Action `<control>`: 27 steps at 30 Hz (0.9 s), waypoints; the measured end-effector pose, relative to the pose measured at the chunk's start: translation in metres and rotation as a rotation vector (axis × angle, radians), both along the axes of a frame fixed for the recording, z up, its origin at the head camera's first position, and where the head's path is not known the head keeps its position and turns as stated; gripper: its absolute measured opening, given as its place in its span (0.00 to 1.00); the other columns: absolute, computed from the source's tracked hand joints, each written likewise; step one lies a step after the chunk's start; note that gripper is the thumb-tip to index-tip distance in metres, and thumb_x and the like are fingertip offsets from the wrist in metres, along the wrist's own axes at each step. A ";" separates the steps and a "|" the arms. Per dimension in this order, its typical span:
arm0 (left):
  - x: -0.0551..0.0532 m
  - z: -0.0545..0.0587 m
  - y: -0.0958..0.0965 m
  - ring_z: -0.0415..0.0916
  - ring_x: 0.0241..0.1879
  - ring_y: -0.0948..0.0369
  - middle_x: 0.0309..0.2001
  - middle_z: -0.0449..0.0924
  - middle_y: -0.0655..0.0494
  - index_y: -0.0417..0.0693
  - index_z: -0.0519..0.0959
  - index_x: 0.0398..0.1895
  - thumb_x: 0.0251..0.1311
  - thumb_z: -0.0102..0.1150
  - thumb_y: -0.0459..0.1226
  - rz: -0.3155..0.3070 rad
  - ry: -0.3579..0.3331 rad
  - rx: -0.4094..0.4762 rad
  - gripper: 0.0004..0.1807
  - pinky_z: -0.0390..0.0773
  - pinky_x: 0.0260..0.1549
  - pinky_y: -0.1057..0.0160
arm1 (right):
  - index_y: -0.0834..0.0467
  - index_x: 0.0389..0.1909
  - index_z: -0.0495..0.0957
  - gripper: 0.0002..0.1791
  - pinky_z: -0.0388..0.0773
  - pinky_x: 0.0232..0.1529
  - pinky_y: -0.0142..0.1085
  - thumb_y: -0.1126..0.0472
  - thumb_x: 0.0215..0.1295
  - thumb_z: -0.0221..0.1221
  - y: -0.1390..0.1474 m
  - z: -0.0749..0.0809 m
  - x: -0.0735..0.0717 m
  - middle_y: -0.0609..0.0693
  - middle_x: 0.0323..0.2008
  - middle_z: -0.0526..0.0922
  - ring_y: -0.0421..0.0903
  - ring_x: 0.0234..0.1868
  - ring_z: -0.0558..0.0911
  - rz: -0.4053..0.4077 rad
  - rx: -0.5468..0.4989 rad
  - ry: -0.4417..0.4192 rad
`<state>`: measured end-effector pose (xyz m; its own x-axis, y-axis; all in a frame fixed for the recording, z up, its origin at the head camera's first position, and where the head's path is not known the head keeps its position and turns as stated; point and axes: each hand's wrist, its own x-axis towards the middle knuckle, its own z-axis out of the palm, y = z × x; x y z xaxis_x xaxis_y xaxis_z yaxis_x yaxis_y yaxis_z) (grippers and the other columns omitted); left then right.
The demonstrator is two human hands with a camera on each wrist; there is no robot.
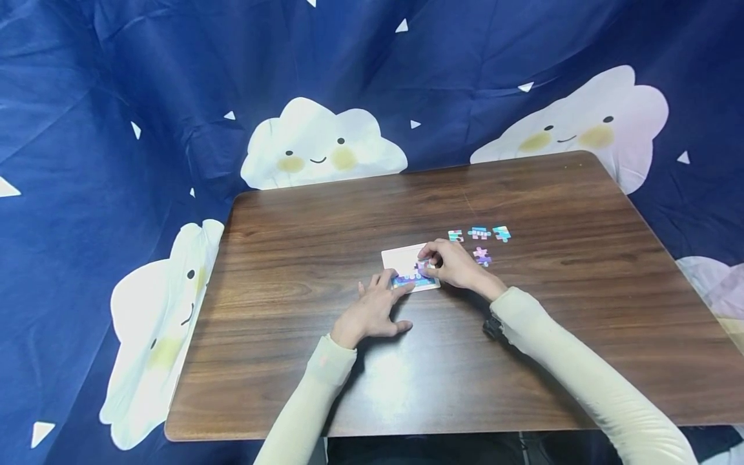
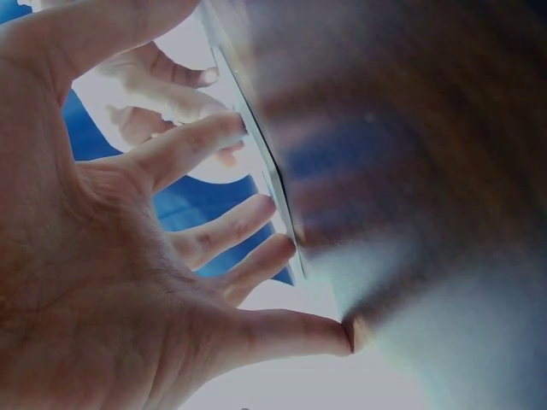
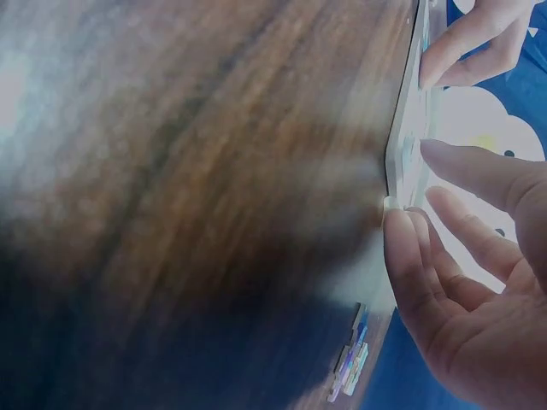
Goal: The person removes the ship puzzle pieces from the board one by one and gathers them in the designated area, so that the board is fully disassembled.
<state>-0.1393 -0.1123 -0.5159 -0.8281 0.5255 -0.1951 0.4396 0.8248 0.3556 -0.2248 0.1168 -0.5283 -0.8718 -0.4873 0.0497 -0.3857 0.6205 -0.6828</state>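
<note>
A small white puzzle board lies on the table, its near part filled with blue and purple puzzle pieces. My left hand spreads its fingers over the board's near left side, fingertips at the edge in the left wrist view, with the thumb touching the tabletop. Over the board's right side, my right hand pinches a pink and purple puzzle piece between thumb and curled fingers. The fingers partly cover that piece. From the right wrist view, the right thumb and fingertips are right at the board.
Several loose puzzle pieces lie beyond the right hand, with a purple one nearest to it. The brown wooden table has rounded corners. A blue curtain with white clouds hangs behind and beside it.
</note>
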 end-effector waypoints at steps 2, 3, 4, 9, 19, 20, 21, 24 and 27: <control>0.000 0.000 0.000 0.61 0.72 0.43 0.77 0.56 0.43 0.62 0.66 0.79 0.59 0.71 0.56 0.002 -0.002 0.001 0.45 0.62 0.64 0.20 | 0.63 0.47 0.85 0.17 0.80 0.48 0.44 0.67 0.57 0.75 0.000 0.001 0.000 0.57 0.43 0.86 0.51 0.41 0.84 0.002 0.002 0.005; 0.000 0.000 0.000 0.60 0.73 0.43 0.77 0.56 0.43 0.62 0.66 0.80 0.59 0.71 0.56 0.002 -0.003 0.000 0.45 0.62 0.64 0.20 | 0.63 0.47 0.85 0.17 0.80 0.48 0.45 0.68 0.56 0.75 0.000 0.000 0.000 0.57 0.43 0.86 0.51 0.42 0.83 0.002 0.001 0.003; -0.001 0.000 0.000 0.60 0.73 0.43 0.77 0.56 0.43 0.62 0.66 0.80 0.59 0.71 0.56 0.002 -0.005 -0.002 0.45 0.61 0.65 0.20 | 0.63 0.47 0.85 0.17 0.80 0.48 0.45 0.68 0.56 0.75 0.000 0.000 0.000 0.57 0.43 0.86 0.51 0.42 0.83 0.001 0.000 -0.001; -0.001 0.000 0.000 0.60 0.73 0.43 0.77 0.56 0.43 0.62 0.65 0.80 0.59 0.70 0.56 -0.002 -0.011 -0.006 0.45 0.61 0.65 0.20 | 0.64 0.47 0.84 0.18 0.81 0.48 0.45 0.69 0.55 0.75 0.000 0.000 0.001 0.58 0.43 0.86 0.52 0.42 0.83 -0.011 -0.006 -0.021; 0.001 0.000 0.000 0.61 0.72 0.42 0.76 0.58 0.43 0.60 0.68 0.78 0.58 0.71 0.55 0.002 0.012 0.006 0.44 0.62 0.64 0.20 | 0.63 0.47 0.84 0.18 0.81 0.47 0.44 0.69 0.56 0.75 -0.001 0.001 0.002 0.58 0.45 0.86 0.51 0.42 0.83 -0.017 -0.005 -0.029; 0.001 0.000 -0.001 0.60 0.73 0.42 0.76 0.58 0.43 0.60 0.68 0.79 0.59 0.71 0.55 0.001 0.012 0.007 0.44 0.62 0.63 0.19 | 0.63 0.47 0.84 0.18 0.80 0.47 0.44 0.69 0.56 0.75 -0.001 0.001 0.002 0.58 0.45 0.86 0.51 0.42 0.83 -0.014 -0.005 -0.026; 0.001 0.001 -0.001 0.60 0.73 0.42 0.76 0.58 0.42 0.60 0.67 0.79 0.59 0.71 0.55 0.000 0.011 0.008 0.44 0.62 0.63 0.19 | 0.63 0.48 0.84 0.18 0.80 0.47 0.44 0.69 0.56 0.75 -0.001 0.001 0.002 0.58 0.45 0.86 0.51 0.42 0.83 -0.012 -0.003 -0.024; 0.001 0.002 -0.001 0.59 0.73 0.41 0.77 0.57 0.42 0.60 0.67 0.79 0.59 0.71 0.55 0.000 0.011 0.011 0.44 0.62 0.63 0.19 | 0.63 0.48 0.84 0.18 0.81 0.48 0.45 0.69 0.56 0.75 -0.002 0.001 0.002 0.58 0.46 0.86 0.52 0.42 0.83 -0.006 0.002 -0.012; 0.001 0.001 -0.001 0.59 0.74 0.42 0.77 0.57 0.42 0.60 0.67 0.79 0.59 0.71 0.55 0.001 0.010 0.008 0.44 0.62 0.63 0.19 | 0.62 0.48 0.84 0.19 0.81 0.51 0.47 0.69 0.56 0.75 -0.002 0.002 0.003 0.58 0.46 0.85 0.54 0.45 0.83 -0.009 0.011 0.000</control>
